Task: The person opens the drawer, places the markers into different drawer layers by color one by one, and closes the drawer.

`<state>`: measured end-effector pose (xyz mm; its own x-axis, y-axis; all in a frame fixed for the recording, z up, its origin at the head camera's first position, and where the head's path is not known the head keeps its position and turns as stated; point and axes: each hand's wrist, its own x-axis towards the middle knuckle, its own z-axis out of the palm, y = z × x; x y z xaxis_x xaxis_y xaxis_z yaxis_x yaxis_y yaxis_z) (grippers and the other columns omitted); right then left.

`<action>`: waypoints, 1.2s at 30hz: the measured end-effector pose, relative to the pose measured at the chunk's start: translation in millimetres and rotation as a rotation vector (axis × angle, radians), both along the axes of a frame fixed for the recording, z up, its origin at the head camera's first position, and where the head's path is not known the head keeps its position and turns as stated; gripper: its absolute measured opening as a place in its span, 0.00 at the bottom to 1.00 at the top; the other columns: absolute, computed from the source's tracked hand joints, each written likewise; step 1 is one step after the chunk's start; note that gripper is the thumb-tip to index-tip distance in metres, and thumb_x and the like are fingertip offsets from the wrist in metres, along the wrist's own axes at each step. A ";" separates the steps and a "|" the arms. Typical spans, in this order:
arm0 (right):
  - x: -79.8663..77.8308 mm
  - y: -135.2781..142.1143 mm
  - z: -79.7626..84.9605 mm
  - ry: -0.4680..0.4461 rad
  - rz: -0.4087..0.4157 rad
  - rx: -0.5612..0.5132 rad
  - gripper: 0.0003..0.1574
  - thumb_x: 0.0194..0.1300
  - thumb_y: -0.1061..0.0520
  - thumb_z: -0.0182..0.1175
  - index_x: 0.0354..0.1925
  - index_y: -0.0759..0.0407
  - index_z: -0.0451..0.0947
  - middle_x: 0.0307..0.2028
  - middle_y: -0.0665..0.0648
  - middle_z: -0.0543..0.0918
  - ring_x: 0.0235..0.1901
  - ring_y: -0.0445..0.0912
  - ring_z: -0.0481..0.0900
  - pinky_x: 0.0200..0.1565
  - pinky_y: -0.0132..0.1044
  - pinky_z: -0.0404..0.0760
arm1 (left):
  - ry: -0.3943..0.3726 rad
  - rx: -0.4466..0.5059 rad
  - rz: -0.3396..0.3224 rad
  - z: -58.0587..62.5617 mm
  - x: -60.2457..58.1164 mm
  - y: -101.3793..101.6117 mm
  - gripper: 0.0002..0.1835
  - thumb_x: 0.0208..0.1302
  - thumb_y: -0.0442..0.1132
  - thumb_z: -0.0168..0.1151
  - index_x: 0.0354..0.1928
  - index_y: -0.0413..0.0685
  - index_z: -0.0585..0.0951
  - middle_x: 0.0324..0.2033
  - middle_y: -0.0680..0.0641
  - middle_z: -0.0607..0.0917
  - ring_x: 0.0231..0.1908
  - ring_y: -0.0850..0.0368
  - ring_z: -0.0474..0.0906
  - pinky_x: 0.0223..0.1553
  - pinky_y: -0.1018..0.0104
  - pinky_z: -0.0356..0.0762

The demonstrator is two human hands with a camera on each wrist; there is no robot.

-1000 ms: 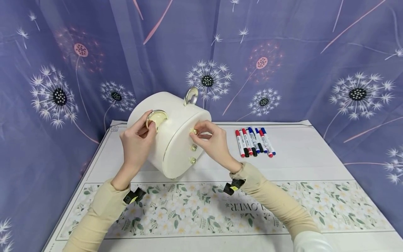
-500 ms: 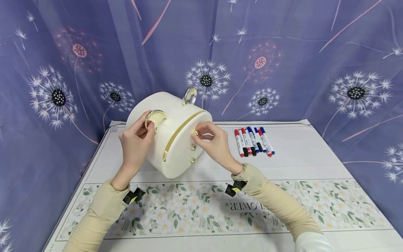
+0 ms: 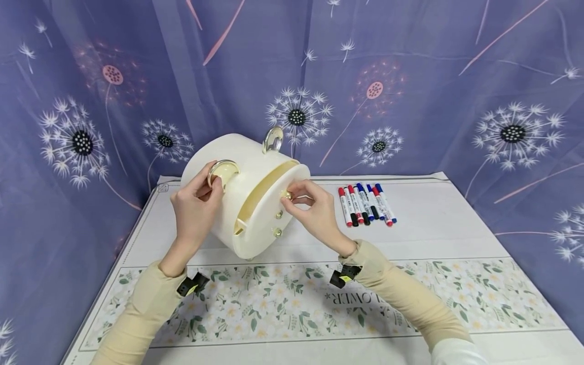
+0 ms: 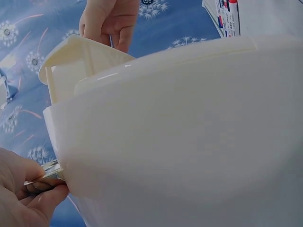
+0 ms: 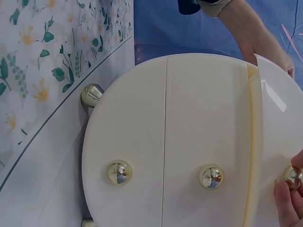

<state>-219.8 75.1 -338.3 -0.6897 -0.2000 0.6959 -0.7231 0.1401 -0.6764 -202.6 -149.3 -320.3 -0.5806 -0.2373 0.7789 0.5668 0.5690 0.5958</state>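
A white rounded storage box (image 3: 248, 152) with drawers stands on the table, its front turned to the right. My left hand (image 3: 196, 205) grips the gold-rimmed, ear-shaped handle (image 3: 227, 167) on its near side. Between thumb and fingers, my right hand (image 3: 316, 212) pinches the round gold knob (image 5: 293, 176) of the top drawer. That drawer (image 4: 71, 75) is partly pulled out, with a gap along its upper edge. Two lower drawers stay flush, each with a gold knob (image 5: 211, 177). A matching ear (image 3: 274, 139) rises on the far side.
Several red, black and blue markers (image 3: 367, 205) lie in a row right of the box. A floral strip (image 3: 255, 309) runs along the front of the white table (image 3: 433, 218). Behind hangs a purple dandelion curtain (image 3: 424, 50). Gold feet (image 5: 91, 95) support the box.
The top drawer has come out from flush to partly open. My right hand has moved slightly right and down with its knob; my left hand keeps its hold on the ear handle.
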 end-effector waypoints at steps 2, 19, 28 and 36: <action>-0.1 0.9 -0.8 0.004 0.006 -0.004 0.11 0.51 0.71 0.62 0.35 0.73 0.75 0.32 0.66 0.80 0.31 0.54 0.81 0.36 0.38 0.82 | 0.001 0.002 0.003 -0.5 0.1 -0.1 0.17 0.58 0.32 0.57 0.50 0.49 0.81 0.33 0.39 0.86 0.29 0.50 0.84 0.32 0.86 0.73; 3.9 11.1 -5.4 0.055 -0.019 0.006 0.11 0.50 0.71 0.63 0.35 0.73 0.75 0.33 0.66 0.79 0.30 0.53 0.81 0.34 0.38 0.81 | 0.031 0.015 -0.011 0.1 -1.6 2.5 0.17 0.57 0.30 0.57 0.49 0.46 0.81 0.31 0.39 0.86 0.29 0.75 0.80 0.31 0.86 0.74; -14.9 21.9 -31.9 0.092 0.005 -0.020 0.12 0.52 0.65 0.64 0.38 0.63 0.77 0.34 0.59 0.80 0.31 0.44 0.80 0.36 0.33 0.80 | 0.018 0.006 -0.007 0.9 -2.3 3.1 0.17 0.57 0.31 0.56 0.50 0.47 0.81 0.32 0.39 0.86 0.28 0.75 0.80 0.31 0.86 0.73; -11.1 25.9 -36.2 0.133 -0.005 -0.027 0.11 0.53 0.65 0.63 0.37 0.63 0.76 0.34 0.58 0.79 0.31 0.41 0.80 0.35 0.32 0.80 | 0.019 0.017 -0.001 -0.7 -1.0 2.1 0.17 0.57 0.31 0.57 0.50 0.47 0.81 0.34 0.39 0.86 0.29 0.82 0.76 0.31 0.87 0.73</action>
